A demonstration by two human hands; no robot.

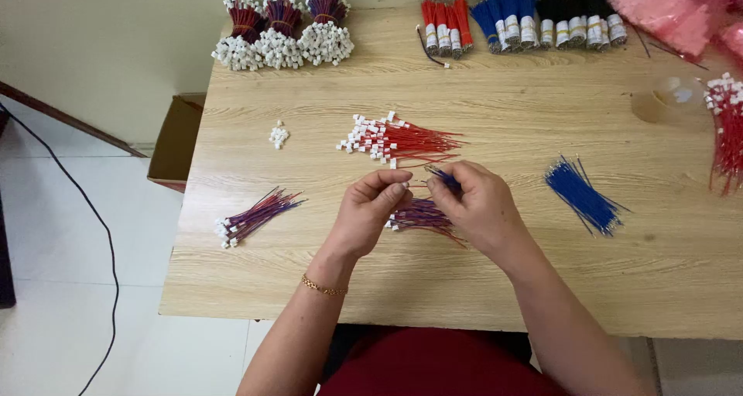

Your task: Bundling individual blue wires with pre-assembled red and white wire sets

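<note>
Wood-grain table (495, 288), white tiled floor (77, 233), cardboard box (176, 137) beside it.

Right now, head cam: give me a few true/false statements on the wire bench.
1. Both hands, left hand and right hand, meet over the table. True.
2. The loose blue wires lie left of the hands. False: they lie to the right.
3. The red wires with white connectors lie beyond the hands. True.
4. The right hand pinches a blue wire. True.
5. The cardboard box sits on the table. False: it stands on the floor beside it.
</note>
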